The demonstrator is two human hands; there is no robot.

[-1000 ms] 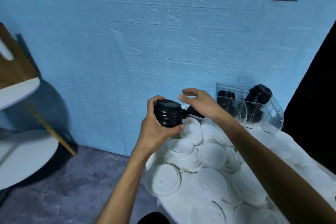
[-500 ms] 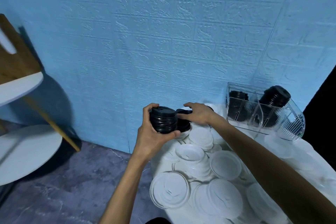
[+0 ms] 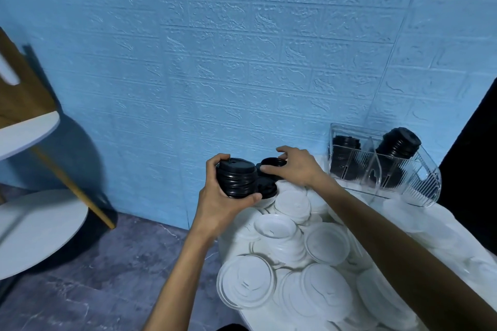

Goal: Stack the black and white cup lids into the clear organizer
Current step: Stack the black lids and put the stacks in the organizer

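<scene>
While your left hand [image 3: 226, 196] wraps its fingers and thumb tight around a stack of black lids [image 3: 236, 179], your right hand [image 3: 293, 170] reaches for a loose black lid [image 3: 273, 164] just beside the stack. Your right thumb and fingertips are curled onto its rim, pinching it. Another black lid [image 3: 267, 191] sits under it, on top of the white ones.

The white lids [image 3: 277, 244] lie in a big messy pile on the table [image 3: 457, 263]. The clear organizer [image 3: 382, 166] stands at the back by the blue wall [image 3: 242, 62], well apart from your hands. It already has black lids in two of its slots.

Here is what could go wrong. The stack in your left hand is tall and held from the side. If you loosen your grip, or bump it with the new lid, the lids could slide apart and fall to the floor, because your hand is out past the table edge. If you put the new lid on crooked, it will not click onto the stack and may tip off. Your right arm is also low over the white pile, so a quick pull back could knock white lids off the table
</scene>
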